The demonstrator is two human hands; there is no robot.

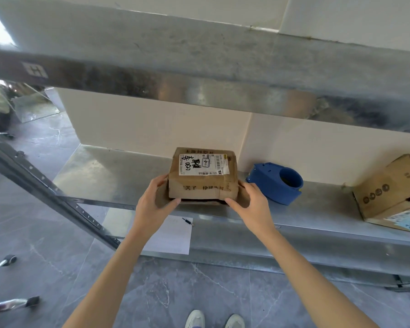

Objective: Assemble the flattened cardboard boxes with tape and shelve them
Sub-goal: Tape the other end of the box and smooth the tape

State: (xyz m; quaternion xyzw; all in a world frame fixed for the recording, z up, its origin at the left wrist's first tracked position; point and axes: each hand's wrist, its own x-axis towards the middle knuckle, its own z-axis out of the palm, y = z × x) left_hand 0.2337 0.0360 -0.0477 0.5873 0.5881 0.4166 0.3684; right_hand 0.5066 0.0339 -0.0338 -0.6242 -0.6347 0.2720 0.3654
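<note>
A small brown cardboard box [202, 179] with a white shipping label on top rests on the middle metal shelf [109, 178], near its front edge. My left hand [155, 201] grips its left side flap and my right hand [247, 201] grips its right side flap. The box's front end facing me looks open, with a dark gap along the bottom. A blue tape dispenser [276, 183] stands on the shelf just right of the box.
Another cardboard box [393, 190] with a blue label lies at the shelf's right end. An upper metal shelf [199, 67] spans overhead. A white paper sheet [173, 235] with a pen lies on the lower shelf. Chair legs [7, 301] stand on the grey floor at left.
</note>
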